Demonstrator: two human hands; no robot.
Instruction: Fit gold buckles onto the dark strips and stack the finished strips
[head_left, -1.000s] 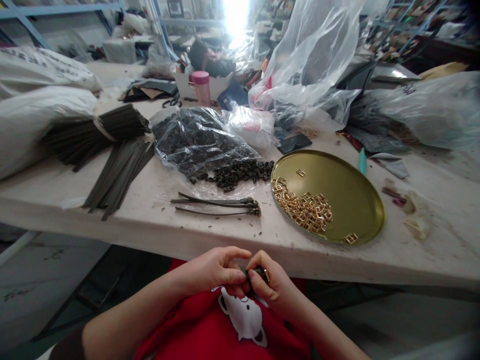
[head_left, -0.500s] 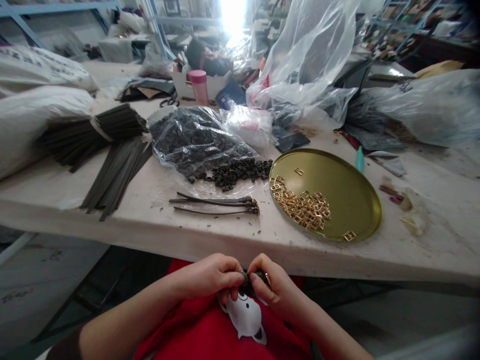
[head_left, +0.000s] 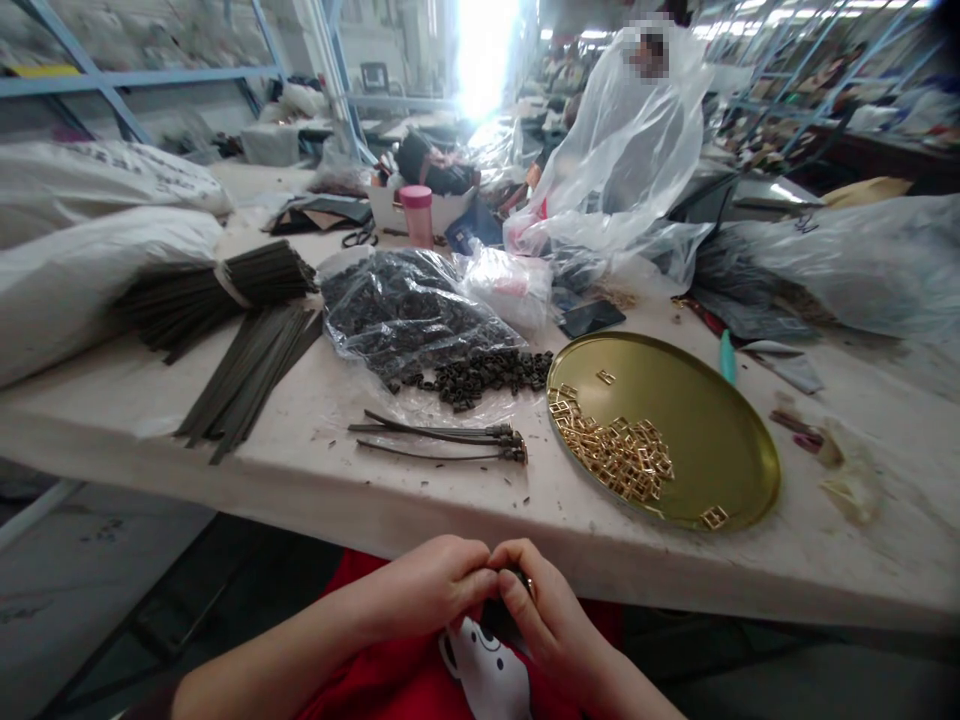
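Observation:
My left hand (head_left: 447, 582) and my right hand (head_left: 546, 606) meet in front of the table edge, fingertips pinched together over a dark strap (head_left: 501, 620). Most of that strap is covered by my fingers. A small metallic glint shows beside my right fingers, probably a buckle. On the table ahead lie several finished-looking dark straps (head_left: 439, 434) with gold buckles at their right ends. To their right, a round gold tray (head_left: 712, 430) holds a heap of gold buckles (head_left: 621, 455). Small black loops (head_left: 487, 378) are spilled behind the straps.
A clear plastic bag (head_left: 412, 305) full of black pieces lies behind the loops. At left are loose dark strips (head_left: 247, 375), a tied bundle (head_left: 217, 295) and white sacks (head_left: 97, 270). A phone (head_left: 591, 318), a pink-lidded bottle (head_left: 417, 215) and a person behind plastic are farther back.
The camera view has tilted up, so the table sits lower in the picture. My hands have drawn closer together, and the strap between them is more hidden.

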